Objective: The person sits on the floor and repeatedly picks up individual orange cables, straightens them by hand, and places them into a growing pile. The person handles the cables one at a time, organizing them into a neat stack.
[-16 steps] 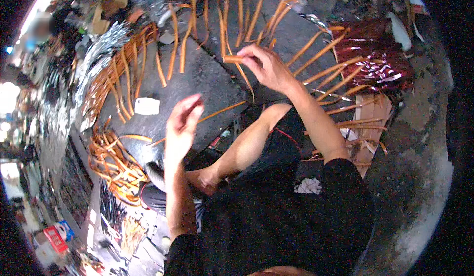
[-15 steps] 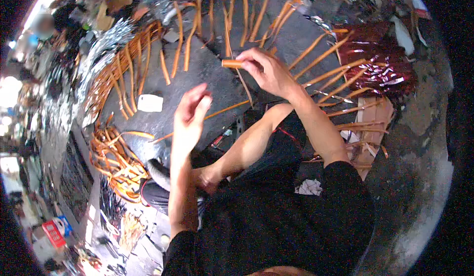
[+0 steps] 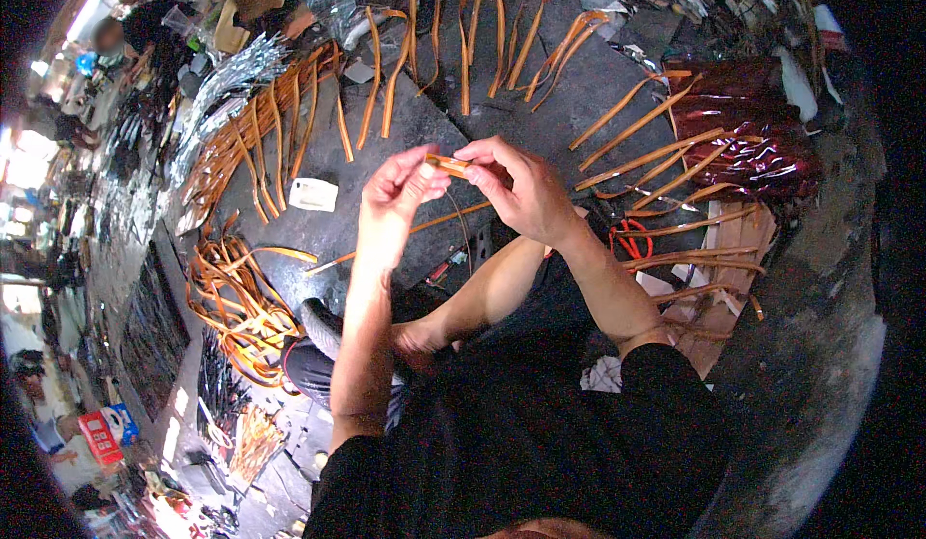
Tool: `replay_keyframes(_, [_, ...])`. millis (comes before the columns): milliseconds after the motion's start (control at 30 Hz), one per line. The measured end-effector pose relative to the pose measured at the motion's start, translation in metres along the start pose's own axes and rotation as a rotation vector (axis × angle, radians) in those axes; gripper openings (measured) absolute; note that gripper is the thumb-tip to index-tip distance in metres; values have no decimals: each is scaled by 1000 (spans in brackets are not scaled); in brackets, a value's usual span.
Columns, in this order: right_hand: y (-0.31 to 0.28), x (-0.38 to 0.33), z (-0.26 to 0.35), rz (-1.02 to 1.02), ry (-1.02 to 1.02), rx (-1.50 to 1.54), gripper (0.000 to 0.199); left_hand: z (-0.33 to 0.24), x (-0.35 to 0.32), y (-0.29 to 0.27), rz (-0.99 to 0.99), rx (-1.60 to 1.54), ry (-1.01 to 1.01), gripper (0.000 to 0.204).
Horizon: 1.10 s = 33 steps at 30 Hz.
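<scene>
A short orange-brown strip (image 3: 449, 165) is held out in front of me over the dark floor. My right hand (image 3: 529, 192) pinches its right end between thumb and fingers. At the left end, my left hand (image 3: 397, 196) closes thumb and fingers on the same strip. A thin dark strand (image 3: 467, 225) hangs down below the strip; where it joins is hidden by my fingers. Beneath the hands, a long straight orange strip (image 3: 424, 225) lies on the floor. Red-handled scissors (image 3: 632, 238) are beside my right forearm.
Several orange strips (image 3: 466, 47) fan out in an arc on the floor. A tangled orange bundle (image 3: 236, 298) lies to the left, near a white card (image 3: 313, 194). Shiny dark-red sheeting (image 3: 743, 124) and cardboard (image 3: 748, 240) are at the right. Scraps crowd the far edge.
My left hand has come up and right from beside the strip and now grips its left end. My right hand has lowered slightly with the strip. The scissors have come into view.
</scene>
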State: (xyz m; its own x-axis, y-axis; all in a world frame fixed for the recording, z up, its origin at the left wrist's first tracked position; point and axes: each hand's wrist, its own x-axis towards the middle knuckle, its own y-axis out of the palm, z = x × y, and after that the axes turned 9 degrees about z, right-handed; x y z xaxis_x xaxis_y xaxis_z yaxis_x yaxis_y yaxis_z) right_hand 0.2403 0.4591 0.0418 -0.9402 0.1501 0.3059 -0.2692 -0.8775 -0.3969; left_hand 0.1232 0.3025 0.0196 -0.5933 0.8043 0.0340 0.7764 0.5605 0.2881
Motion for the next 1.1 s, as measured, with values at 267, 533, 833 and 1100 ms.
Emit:
replay_keyframes(267, [13,11,32,-48,-221,-302,32,-34,-26,5,-71,128,188,23])
replay_keyframes(533, [42,25,52,-115,-235,-105,19,-26,-23,-4,-136,234,574,11])
replay_keyframes(833, [53,23,47,-163,-339,-116,21,-30,-35,-13,-289,-90,608,15])
replay_keyframes(1100, [49,12,41,-87,-359,-155,23,-40,-53,-38,-395,-91,582,14])
